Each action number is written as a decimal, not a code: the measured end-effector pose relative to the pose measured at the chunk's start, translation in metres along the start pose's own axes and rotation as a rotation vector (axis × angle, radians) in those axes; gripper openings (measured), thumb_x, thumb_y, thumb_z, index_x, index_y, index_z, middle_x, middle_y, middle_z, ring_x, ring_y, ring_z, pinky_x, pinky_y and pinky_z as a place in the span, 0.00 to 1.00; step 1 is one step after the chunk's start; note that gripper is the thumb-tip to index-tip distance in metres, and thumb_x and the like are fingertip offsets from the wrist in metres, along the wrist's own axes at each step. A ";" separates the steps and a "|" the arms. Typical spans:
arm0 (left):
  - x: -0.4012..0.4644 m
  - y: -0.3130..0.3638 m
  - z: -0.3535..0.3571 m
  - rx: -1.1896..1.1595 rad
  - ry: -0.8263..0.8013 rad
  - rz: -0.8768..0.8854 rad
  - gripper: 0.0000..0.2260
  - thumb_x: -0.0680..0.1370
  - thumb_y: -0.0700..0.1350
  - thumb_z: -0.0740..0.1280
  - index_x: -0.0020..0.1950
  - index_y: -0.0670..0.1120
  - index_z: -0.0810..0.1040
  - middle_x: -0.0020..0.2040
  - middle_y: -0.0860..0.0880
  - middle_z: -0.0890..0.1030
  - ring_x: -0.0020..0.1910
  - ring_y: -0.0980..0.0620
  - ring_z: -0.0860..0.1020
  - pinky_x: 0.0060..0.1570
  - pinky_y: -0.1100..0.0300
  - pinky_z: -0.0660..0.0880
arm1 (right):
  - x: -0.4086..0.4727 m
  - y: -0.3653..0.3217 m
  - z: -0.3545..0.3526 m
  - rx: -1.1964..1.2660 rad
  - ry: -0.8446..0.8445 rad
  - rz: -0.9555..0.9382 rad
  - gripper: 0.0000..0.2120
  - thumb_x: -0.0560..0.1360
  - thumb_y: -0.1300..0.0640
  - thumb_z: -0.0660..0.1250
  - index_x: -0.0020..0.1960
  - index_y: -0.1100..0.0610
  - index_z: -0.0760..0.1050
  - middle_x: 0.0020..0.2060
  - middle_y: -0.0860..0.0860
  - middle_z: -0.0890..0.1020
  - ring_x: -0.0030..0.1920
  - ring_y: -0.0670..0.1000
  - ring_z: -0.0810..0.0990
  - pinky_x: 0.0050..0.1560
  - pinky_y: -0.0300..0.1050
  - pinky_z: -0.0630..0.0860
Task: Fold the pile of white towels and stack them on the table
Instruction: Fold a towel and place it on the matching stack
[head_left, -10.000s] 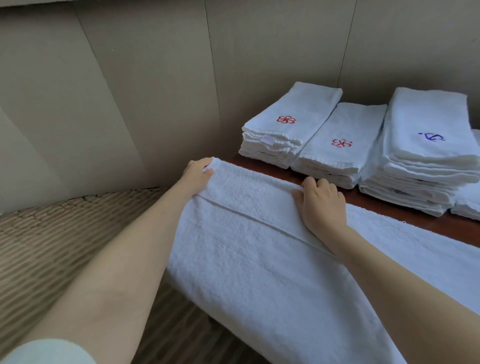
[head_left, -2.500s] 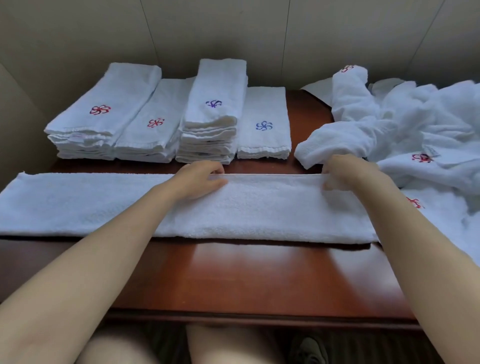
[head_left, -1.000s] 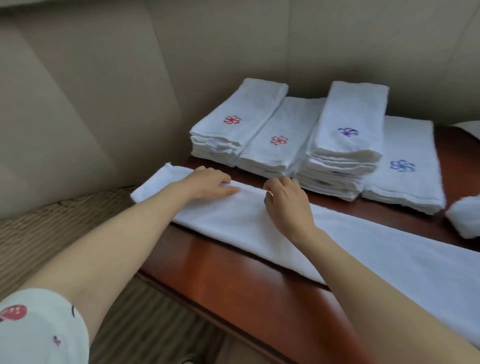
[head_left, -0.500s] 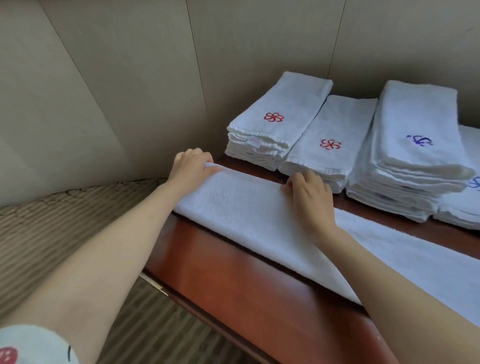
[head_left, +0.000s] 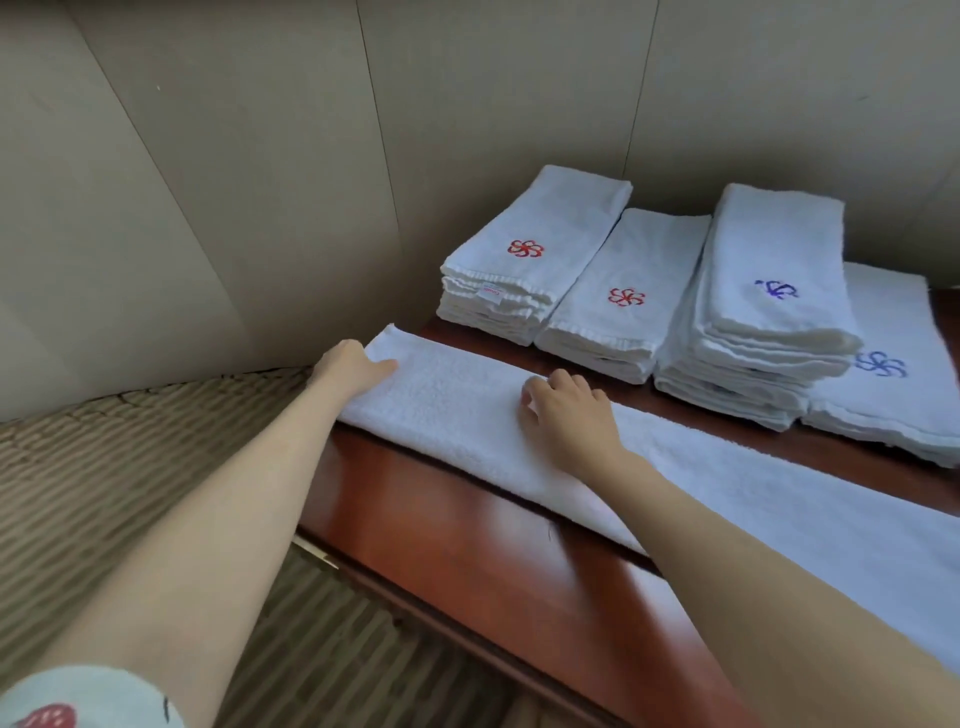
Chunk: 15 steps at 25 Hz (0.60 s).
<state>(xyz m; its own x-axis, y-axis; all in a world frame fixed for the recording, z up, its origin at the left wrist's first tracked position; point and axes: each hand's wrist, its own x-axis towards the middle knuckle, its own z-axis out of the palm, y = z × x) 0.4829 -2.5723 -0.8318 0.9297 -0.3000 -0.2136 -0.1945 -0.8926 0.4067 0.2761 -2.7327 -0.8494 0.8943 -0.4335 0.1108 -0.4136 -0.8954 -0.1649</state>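
White terry strip: the towel in hand (head_left: 467, 415) lies folded into a long narrow band on the red-brown worktop (head_left: 467, 545). Its long axis runs from the worktop's far-left corner diagonally toward the right edge of view, roughly parallel to the near edge. Its left end sits at that corner, overhanging slightly toward the wall.

Four folded stacks (head_left: 753, 312) sit along the back edge, behind the band and apart from it. Two carry red flower marks, two blue.

Right hand (head_left: 566, 410): knuckles up, fingers curled, tips pressing down on the band some way in from its left end. Whether they pinch a layer cannot be told (the palm hides the underside).

Left hand (head_left: 350, 366): at the very left end of the band, thumb laid over the top surface, other fingers apparently wrapped under the edge, so it looks to be gripping the end.

Judgement: the coming move is likely a crosswise fold, carrying the left end rightward along the long axis. The left hand is the nearer to that end; the right hand sits about where the crease would fall and can serve as the anchor.
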 end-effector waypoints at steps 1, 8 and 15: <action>-0.007 0.010 -0.008 0.066 0.025 0.023 0.13 0.77 0.49 0.64 0.49 0.38 0.74 0.53 0.41 0.78 0.47 0.43 0.76 0.44 0.55 0.71 | 0.003 -0.004 -0.014 0.069 -0.094 0.024 0.13 0.81 0.50 0.55 0.59 0.54 0.72 0.54 0.52 0.73 0.55 0.55 0.71 0.54 0.51 0.67; -0.030 0.058 -0.045 0.242 0.011 0.014 0.24 0.74 0.49 0.67 0.66 0.40 0.67 0.61 0.39 0.73 0.60 0.39 0.73 0.58 0.50 0.73 | -0.041 0.002 -0.110 0.654 -0.021 0.113 0.14 0.80 0.54 0.57 0.43 0.64 0.71 0.38 0.61 0.75 0.39 0.58 0.73 0.38 0.47 0.68; -0.050 -0.016 -0.011 -0.321 -0.010 -0.187 0.24 0.78 0.44 0.65 0.70 0.33 0.64 0.67 0.37 0.70 0.65 0.39 0.70 0.61 0.52 0.68 | -0.053 -0.008 -0.061 0.581 -0.132 0.138 0.14 0.80 0.52 0.59 0.60 0.59 0.76 0.58 0.55 0.80 0.59 0.54 0.76 0.47 0.38 0.65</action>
<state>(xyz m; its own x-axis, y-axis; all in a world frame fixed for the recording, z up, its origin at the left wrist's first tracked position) 0.4427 -2.5390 -0.8174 0.9367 -0.1461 -0.3182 0.0879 -0.7816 0.6176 0.2219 -2.7086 -0.7943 0.8682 -0.4919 -0.0653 -0.3991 -0.6139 -0.6811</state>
